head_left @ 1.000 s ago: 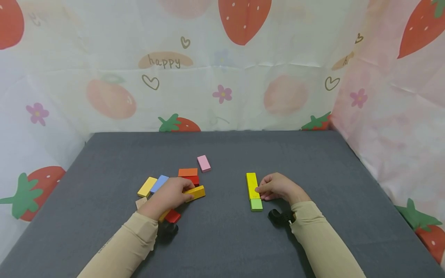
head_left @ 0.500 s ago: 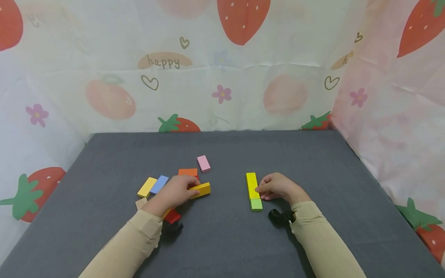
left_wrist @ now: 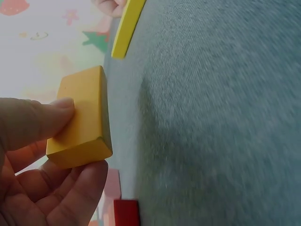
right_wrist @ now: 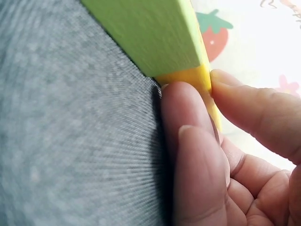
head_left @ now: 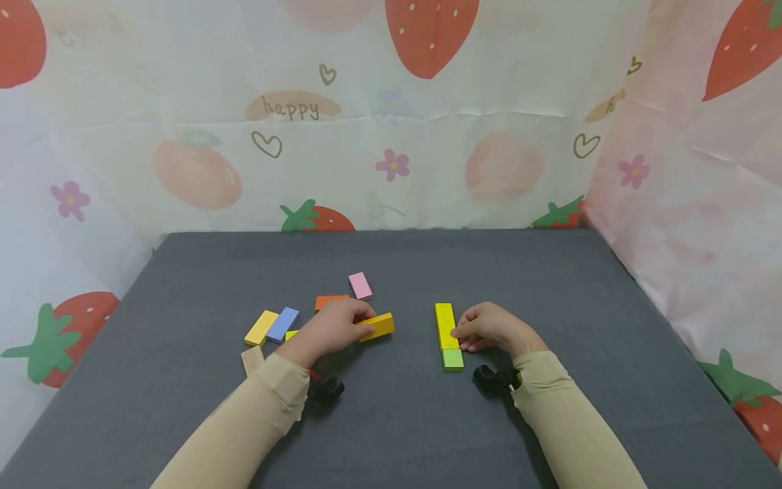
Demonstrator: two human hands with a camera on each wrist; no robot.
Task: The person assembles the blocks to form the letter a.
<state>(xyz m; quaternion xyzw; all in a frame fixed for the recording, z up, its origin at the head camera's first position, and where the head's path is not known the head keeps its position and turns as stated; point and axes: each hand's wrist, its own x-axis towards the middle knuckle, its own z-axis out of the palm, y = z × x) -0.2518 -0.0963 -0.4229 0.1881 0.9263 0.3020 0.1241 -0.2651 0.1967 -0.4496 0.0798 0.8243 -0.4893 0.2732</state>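
grey tabletop bears blocks before strawberry-printed drapes.

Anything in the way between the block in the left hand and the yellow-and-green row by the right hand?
Nothing visible: only gray tabletop lies between the held block and the row.

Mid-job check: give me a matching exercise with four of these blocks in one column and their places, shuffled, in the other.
Blocks
1. pink block
2. green block
3. blue block
4. amber block

Places
A. at the near end of the yellow strip
B. pinched in the left hand
C. farthest back of the blocks in view
D. alongside the pale yellow block

Pairs: 1-C, 2-A, 3-D, 4-B
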